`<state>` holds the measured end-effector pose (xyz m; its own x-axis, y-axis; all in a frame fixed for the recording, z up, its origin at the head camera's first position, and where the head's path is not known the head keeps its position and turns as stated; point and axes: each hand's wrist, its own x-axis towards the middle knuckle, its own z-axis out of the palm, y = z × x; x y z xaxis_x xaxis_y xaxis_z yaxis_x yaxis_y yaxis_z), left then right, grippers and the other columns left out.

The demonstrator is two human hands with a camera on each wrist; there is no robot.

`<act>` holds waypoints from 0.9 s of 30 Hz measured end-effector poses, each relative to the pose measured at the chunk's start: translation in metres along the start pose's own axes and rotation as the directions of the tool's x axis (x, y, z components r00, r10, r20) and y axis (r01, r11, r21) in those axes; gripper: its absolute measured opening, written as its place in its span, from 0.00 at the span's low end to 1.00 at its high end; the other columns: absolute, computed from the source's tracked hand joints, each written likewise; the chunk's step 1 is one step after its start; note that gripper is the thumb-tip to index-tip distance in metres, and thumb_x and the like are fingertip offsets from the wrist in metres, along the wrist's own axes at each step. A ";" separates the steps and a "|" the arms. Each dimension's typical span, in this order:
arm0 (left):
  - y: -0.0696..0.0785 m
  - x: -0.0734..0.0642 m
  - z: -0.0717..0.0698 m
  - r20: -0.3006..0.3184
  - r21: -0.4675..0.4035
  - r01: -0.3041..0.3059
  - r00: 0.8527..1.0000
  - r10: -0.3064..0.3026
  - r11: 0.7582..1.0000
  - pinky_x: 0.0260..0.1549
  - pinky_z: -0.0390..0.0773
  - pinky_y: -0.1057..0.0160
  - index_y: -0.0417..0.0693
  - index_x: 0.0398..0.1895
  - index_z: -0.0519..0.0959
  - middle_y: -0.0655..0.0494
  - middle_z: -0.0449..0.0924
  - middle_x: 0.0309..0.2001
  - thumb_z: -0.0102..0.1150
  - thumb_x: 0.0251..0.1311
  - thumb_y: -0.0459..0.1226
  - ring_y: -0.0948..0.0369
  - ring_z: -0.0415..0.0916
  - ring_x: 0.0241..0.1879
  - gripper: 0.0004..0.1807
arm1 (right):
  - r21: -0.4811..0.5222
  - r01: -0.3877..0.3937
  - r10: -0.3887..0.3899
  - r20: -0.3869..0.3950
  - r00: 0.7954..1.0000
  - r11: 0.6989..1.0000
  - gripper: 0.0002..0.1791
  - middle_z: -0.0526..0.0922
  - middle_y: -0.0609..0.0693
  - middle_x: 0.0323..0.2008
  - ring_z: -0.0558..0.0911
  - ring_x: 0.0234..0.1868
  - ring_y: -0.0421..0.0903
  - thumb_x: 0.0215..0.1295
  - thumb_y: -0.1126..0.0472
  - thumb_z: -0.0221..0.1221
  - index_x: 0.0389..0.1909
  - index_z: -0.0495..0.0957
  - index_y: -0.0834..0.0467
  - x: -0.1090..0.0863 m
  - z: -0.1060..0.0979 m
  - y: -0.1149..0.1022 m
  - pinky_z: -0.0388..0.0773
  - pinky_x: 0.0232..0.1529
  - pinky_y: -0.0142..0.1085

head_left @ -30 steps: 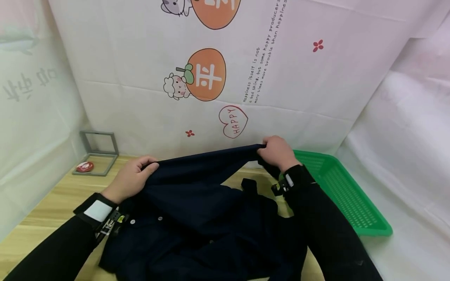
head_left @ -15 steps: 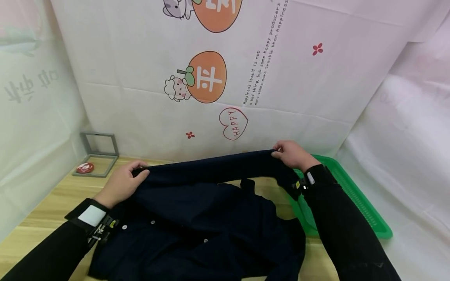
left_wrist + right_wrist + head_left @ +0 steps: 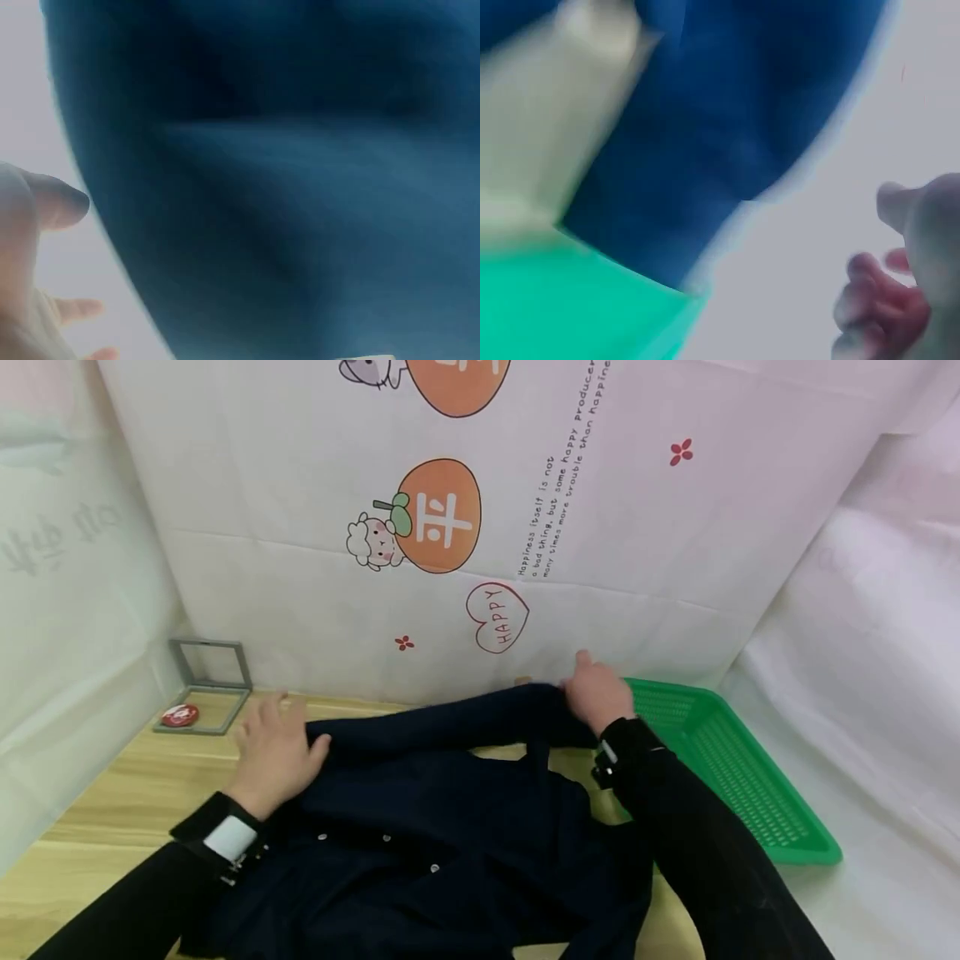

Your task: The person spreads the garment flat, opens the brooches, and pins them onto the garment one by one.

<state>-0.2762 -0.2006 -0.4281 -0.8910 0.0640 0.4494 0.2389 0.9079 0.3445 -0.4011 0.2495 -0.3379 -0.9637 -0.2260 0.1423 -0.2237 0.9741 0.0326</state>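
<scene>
L hand [image 3: 275, 758] fingers spread, grip let go vs. a moment before; R hand [image 3: 597, 697] loosely curled, nothing held, had shifted inward | sleeve [image 3: 442, 720] slackened along tbl's [image 3: 112, 793] far side, so straightening prob. done | navy button-up shirt [image 3: 457, 802] on tbl beside green basket [image 3: 738, 768], body rumpled, white btns [image 3: 387, 838] up

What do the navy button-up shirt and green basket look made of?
Navy button-up shirt: matte fabric, perhaps cotton or a blend; it lies in soft folds.
Green basket: likely moulded plastic, slightly glossy; regular perforations suggest it.
</scene>
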 end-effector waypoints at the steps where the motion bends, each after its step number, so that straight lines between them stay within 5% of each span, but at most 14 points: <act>1: 0.010 -0.003 0.002 0.005 0.032 -0.022 1.000 0.022 0.999 0.49 0.57 0.31 0.32 0.62 0.70 0.26 0.58 0.62 0.61 0.66 0.44 0.30 0.53 0.62 0.29 | 0.008 0.036 -0.036 0.067 0.997 0.999 0.20 0.78 0.60 0.35 0.80 0.34 0.55 0.76 0.56 0.53 0.59 0.71 0.66 0.001 0.007 -0.008 0.77 0.33 0.49; 3: 0.032 -0.009 0.006 0.075 0.069 -0.104 0.992 0.099 0.992 0.51 0.59 0.31 0.34 0.61 0.72 0.29 0.60 0.64 0.62 0.65 0.46 0.32 0.55 0.63 0.29 | 0.047 0.117 -0.125 0.277 0.953 0.992 0.18 0.81 0.58 0.38 0.81 0.37 0.54 0.76 0.56 0.53 0.55 0.75 0.65 -0.001 0.017 -0.026 0.78 0.39 0.49; 5: 0.047 -0.014 0.009 0.209 0.071 -0.180 0.964 0.162 0.981 0.53 0.62 0.32 0.37 0.63 0.74 0.32 0.63 0.65 0.62 0.65 0.50 0.33 0.57 0.64 0.31 | 0.086 0.171 -0.192 0.465 0.864 0.981 0.18 0.81 0.56 0.49 0.80 0.49 0.54 0.74 0.56 0.56 0.58 0.77 0.62 -0.007 0.027 -0.039 0.76 0.49 0.48; 8: 0.060 -0.021 0.014 0.445 0.039 -0.201 0.881 0.163 0.979 0.55 0.61 0.31 0.42 0.67 0.73 0.33 0.62 0.68 0.62 0.63 0.57 0.31 0.56 0.66 0.37 | 0.092 0.144 -0.169 0.637 0.752 0.985 0.30 0.75 0.54 0.62 0.73 0.62 0.55 0.69 0.51 0.63 0.69 0.71 0.55 -0.019 0.042 -0.050 0.71 0.58 0.50; 10: 0.061 -0.024 0.017 0.580 0.012 -0.153 0.806 0.117 0.988 0.57 0.58 0.29 0.46 0.70 0.71 0.34 0.58 0.71 0.63 0.61 0.58 0.28 0.52 0.67 0.39 | 0.059 0.097 -0.112 0.678 0.726 0.993 0.40 0.71 0.54 0.67 0.68 0.67 0.55 0.64 0.47 0.67 0.74 0.64 0.52 -0.028 0.052 -0.052 0.68 0.61 0.51; 13: 0.057 -0.027 0.021 0.704 -0.042 -0.085 0.705 0.090 0.995 0.56 0.57 0.26 0.51 0.70 0.72 0.36 0.56 0.72 0.66 0.59 0.58 0.25 0.50 0.67 0.38 | 0.031 0.083 -0.081 0.693 0.716 0.996 0.39 0.74 0.52 0.63 0.71 0.64 0.54 0.59 0.45 0.70 0.70 0.69 0.50 -0.038 0.059 -0.048 0.70 0.58 0.52; 15: 0.052 -0.029 0.022 0.738 -0.081 -0.069 0.667 0.106 0.994 0.56 0.56 0.25 0.54 0.67 0.74 0.39 0.57 0.72 0.67 0.58 0.57 0.27 0.51 0.67 0.35 | 0.056 0.080 -0.096 0.719 0.689 0.995 0.31 0.77 0.49 0.58 0.75 0.59 0.52 0.61 0.45 0.69 0.64 0.75 0.48 -0.040 0.059 -0.043 0.73 0.55 0.50; 17: 0.047 -0.029 0.021 0.750 -0.130 -0.086 0.643 0.155 0.988 0.56 0.54 0.24 0.56 0.64 0.77 0.42 0.60 0.71 0.68 0.57 0.56 0.30 0.53 0.68 0.32 | 0.096 0.073 -0.120 0.758 0.641 0.993 0.21 0.81 0.47 0.49 0.79 0.51 0.50 0.64 0.46 0.66 0.57 0.80 0.46 -0.040 0.055 -0.037 0.75 0.50 0.48; 19: 0.044 -0.027 0.019 0.744 -0.186 -0.111 0.633 0.214 0.976 0.57 0.52 0.24 0.58 0.60 0.79 0.48 0.65 0.67 0.67 0.58 0.57 0.36 0.58 0.67 0.29 | 0.134 0.063 -0.144 0.780 0.609 0.989 0.13 0.84 0.47 0.41 0.82 0.43 0.48 0.69 0.48 0.62 0.51 0.83 0.46 -0.037 0.053 -0.032 0.77 0.43 0.44; 20: 0.043 -0.026 0.018 0.735 -0.216 -0.117 0.635 0.240 0.969 0.58 0.51 0.24 0.59 0.58 0.80 0.52 0.68 0.65 0.65 0.60 0.58 0.40 0.62 0.66 0.26 | 0.149 0.088 -0.171 0.765 0.621 0.985 0.10 0.84 0.47 0.36 0.81 0.37 0.47 0.71 0.51 0.60 0.47 0.85 0.48 -0.035 0.052 -0.029 0.77 0.39 0.43; 22: 0.041 -0.022 0.019 0.697 -0.284 -0.128 0.653 0.296 0.950 0.58 0.49 0.23 0.60 0.52 0.82 0.59 0.76 0.54 0.59 0.65 0.58 0.49 0.71 0.58 0.20 | 0.168 0.139 -0.217 0.685 0.696 0.976 0.09 0.82 0.51 0.32 0.80 0.32 0.48 0.74 0.57 0.56 0.44 0.84 0.55 -0.031 0.053 -0.026 0.75 0.36 0.42; 25: 0.039 -0.015 0.026 0.583 -0.309 -0.165 0.746 0.323 0.937 0.55 0.64 0.31 0.59 0.45 0.81 0.65 0.77 0.39 0.54 0.72 0.53 0.60 0.77 0.40 0.12 | 0.137 0.212 -0.252 0.506 0.825 0.968 0.12 0.83 0.59 0.42 0.81 0.39 0.53 0.75 0.66 0.51 0.50 0.80 0.65 -0.028 0.064 -0.021 0.75 0.41 0.43; 27: 0.038 -0.012 0.033 0.512 -0.245 -0.190 0.808 0.293 0.951 0.48 0.73 0.41 0.55 0.44 0.81 0.62 0.75 0.36 0.56 0.72 0.47 0.61 0.75 0.35 0.09 | 0.113 0.201 -0.231 0.454 0.861 0.973 0.18 0.78 0.64 0.54 0.80 0.48 0.57 0.74 0.69 0.49 0.62 0.72 0.67 -0.027 0.075 -0.019 0.75 0.49 0.45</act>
<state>-0.2692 -0.1536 -0.4479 -0.8472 0.5295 0.0422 0.4907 0.7498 0.4439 -0.3818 0.2374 -0.4167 -0.8439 -0.4197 -0.3342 -0.4283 0.9022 -0.0515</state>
